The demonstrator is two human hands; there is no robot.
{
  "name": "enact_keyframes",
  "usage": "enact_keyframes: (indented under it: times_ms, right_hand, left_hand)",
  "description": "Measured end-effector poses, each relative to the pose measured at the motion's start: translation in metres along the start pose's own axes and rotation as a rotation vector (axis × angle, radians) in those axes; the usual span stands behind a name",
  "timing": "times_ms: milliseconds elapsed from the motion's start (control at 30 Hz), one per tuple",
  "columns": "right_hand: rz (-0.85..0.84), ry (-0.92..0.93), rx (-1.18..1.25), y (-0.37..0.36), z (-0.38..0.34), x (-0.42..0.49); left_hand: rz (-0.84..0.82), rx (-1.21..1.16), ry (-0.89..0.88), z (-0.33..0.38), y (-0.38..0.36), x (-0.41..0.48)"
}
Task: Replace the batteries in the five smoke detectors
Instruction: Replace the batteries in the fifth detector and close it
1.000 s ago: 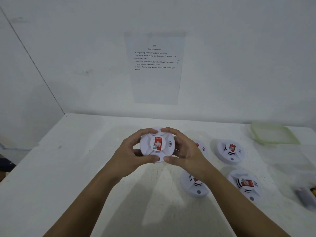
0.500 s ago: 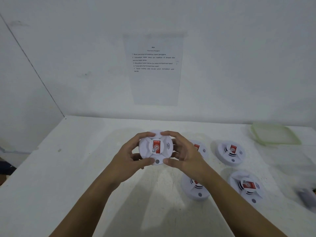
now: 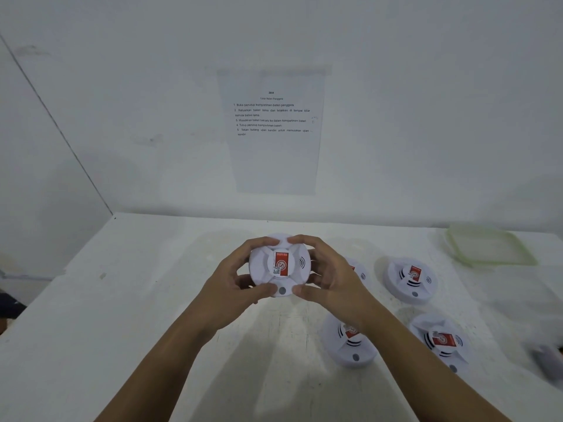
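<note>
Left hand and right hand each curl round the rim of the smoke detector, held above the bench; twisted on fingertips alone, I reckon it could slip and drop among the other detectors.

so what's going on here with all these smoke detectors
A person holds one detector up over the table, left hand and right hand gripping its rim, labelled face toward the camera. It looks closed. Four other detectors lie on the table to the right. A printed sheet hangs on the wall.
</note>
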State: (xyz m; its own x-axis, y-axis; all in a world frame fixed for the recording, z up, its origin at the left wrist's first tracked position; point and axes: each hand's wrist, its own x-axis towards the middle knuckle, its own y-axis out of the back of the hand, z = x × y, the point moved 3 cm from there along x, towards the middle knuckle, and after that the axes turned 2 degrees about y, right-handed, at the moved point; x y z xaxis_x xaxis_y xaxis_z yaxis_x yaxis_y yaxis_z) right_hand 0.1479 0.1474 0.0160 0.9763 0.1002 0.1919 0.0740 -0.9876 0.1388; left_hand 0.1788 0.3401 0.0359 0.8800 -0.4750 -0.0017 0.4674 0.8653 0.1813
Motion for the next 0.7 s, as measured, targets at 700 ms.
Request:
enact_keyframes:
  times_ms: [700]
  right_hand:
    - [0.026,-0.013,-0.104,-0.005,0.006,-0.008]
  left_hand:
    - [-0.018,0.053,0.011,-0.02,0.004,-0.002]
